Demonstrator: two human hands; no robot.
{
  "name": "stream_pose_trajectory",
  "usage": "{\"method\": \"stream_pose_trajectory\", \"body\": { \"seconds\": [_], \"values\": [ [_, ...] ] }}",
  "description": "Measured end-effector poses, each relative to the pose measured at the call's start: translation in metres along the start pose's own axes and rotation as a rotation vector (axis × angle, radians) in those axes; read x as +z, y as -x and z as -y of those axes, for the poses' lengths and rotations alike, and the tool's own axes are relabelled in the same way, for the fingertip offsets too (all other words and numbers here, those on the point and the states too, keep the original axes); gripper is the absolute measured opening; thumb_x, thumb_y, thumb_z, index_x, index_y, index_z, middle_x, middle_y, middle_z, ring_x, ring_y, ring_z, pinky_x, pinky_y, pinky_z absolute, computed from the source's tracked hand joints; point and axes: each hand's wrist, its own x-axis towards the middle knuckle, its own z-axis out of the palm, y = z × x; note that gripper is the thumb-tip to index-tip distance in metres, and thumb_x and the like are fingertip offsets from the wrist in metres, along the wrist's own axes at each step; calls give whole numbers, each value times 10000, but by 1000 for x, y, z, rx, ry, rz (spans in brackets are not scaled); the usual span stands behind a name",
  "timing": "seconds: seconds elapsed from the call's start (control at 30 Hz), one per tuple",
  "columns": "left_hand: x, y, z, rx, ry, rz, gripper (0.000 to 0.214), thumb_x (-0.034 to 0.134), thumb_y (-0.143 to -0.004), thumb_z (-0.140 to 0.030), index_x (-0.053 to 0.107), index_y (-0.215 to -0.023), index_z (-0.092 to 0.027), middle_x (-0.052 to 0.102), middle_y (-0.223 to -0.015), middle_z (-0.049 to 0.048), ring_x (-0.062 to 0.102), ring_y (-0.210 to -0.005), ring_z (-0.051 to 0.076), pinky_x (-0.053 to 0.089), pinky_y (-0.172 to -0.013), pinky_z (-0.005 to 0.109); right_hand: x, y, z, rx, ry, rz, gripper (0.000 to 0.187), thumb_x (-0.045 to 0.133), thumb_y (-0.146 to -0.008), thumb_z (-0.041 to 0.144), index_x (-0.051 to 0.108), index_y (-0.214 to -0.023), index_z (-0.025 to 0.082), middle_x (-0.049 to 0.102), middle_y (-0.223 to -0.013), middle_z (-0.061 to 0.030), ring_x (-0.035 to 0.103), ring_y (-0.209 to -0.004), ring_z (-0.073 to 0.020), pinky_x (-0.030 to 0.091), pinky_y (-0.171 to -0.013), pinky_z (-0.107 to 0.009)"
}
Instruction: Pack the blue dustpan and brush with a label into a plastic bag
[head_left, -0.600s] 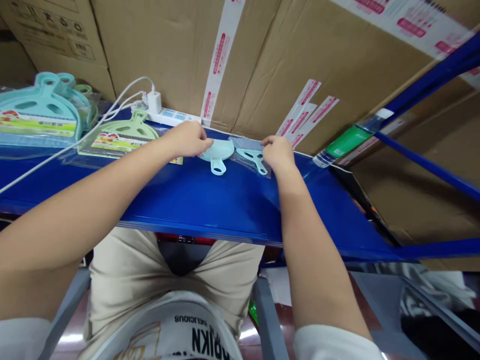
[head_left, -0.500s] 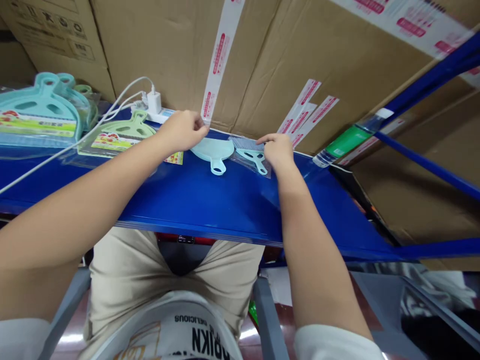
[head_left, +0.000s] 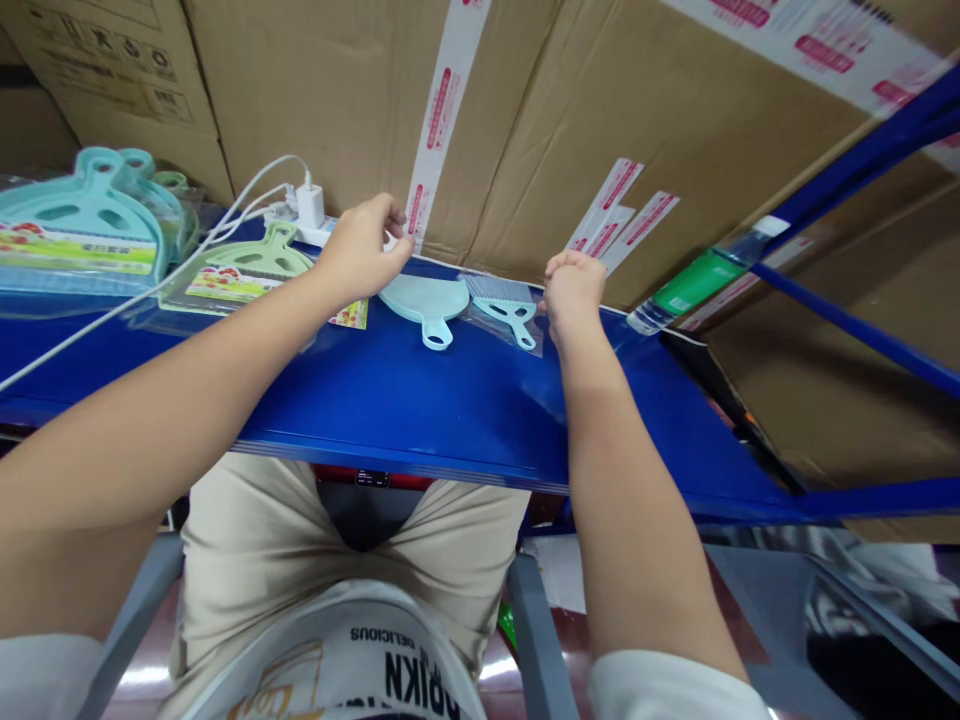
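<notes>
A light-blue dustpan lies on the blue shelf with its ringed handle toward me. Right of it is a small light-blue brush with grey bristles, lying on or in a clear plastic bag. My left hand is raised above the dustpan's left end, fingers bent and thumb apart, holding nothing. Just right of the brush, my right hand is curled into a loose fist with no object showing in it. Whether its thumb touches the bag's edge, I cannot tell.
Packaged green dustpan and stacked blue dustpans lie to the left, crossed by a white cable. A charger sits on a power strip behind. Cardboard boxes wall the back. A green-labelled bottle leans at right.
My right hand has drawn back from the brush to the right and its fingers have curled in. My left hand has lifted slightly, thumb and fingers parting. Dustpan and brush stay put.
</notes>
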Motion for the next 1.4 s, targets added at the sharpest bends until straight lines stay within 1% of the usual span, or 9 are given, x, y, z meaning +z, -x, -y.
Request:
{"method": "stream_pose_trajectory", "body": {
  "seconds": [0.1,0.23,0.3,0.37,0.57,0.73,1.03,1.23,1.4],
  "values": [
    [3,-1,2,17,32,-40,229,604,-940,-421,712,-1044,-247,745,-889,23,642,-1046,251,463,-919,375,2,2,-3,-22,30,14,173,446,-706,65,499,-689,229,389,-581,65,415,-524,-109,346,-535,-219],
    [4,0,2,49,25,-57,210,591,-956,-386,726,-963,-225,745,-852,23,661,-985,226,480,-890,360,7,7,-5,-54,63,31,216,446,-672,87,601,-768,203,555,-702,30,517,-605,-129,441,-618,-253],
    [4,1,0,52,9,-49,186,603,-938,-361,728,-930,-224,753,-866,39,681,-957,231,497,-877,360,8,7,-6,-70,71,33,234,458,-673,86,620,-799,199,590,-739,21,549,-644,-138,459,-641,-257],
    [5,2,-2,50,-8,-30,174,611,-923,-357,730,-916,-230,755,-855,49,692,-942,241,512,-870,361,8,6,-5,-80,63,24,231,470,-665,75,612,-797,201,583,-744,21,551,-660,-141,467,-656,-262],
    [8,3,-3,69,-4,-6,182,596,-897,-336,735,-909,-219,749,-851,57,689,-928,240,513,-892,363,3,0,-5,-114,62,-53,204,467,-670,35,541,-734,213,447,-699,44,455,-637,-125,446,-686,-271],
    [11,3,-2,78,-14,16,169,591,-885,-318,723,-911,-215,747,-853,55,687,-954,238,510,-897,346,4,-1,-9,-168,100,-46,168,484,-693,57,543,-737,208,471,-731,33,502,-705,-133,429,-702,-264],
    [10,3,-3,90,-11,36,148,595,-874,-294,717,-886,-211,745,-861,57,682,-941,239,504,-903,352,6,7,-4,-104,72,48,201,472,-676,70,599,-755,205,539,-706,19,526,-655,-152,434,-678,-284],
    [11,3,-3,91,-2,52,135,613,-855,-286,723,-890,-215,743,-864,54,687,-968,246,505,-912,351,2,-6,-10,-120,50,0,224,458,-664,43,574,-772,202,565,-751,6,578,-720,-159,450,-729,-295],
    [11,3,-2,110,0,55,139,607,-851,-286,721,-868,-210,735,-852,56,685,-962,248,503,-914,361,2,-10,-12,-111,40,-47,227,457,-692,36,553,-808,206,540,-770,16,568,-718,-145,445,-728,-284]
  ]
}}
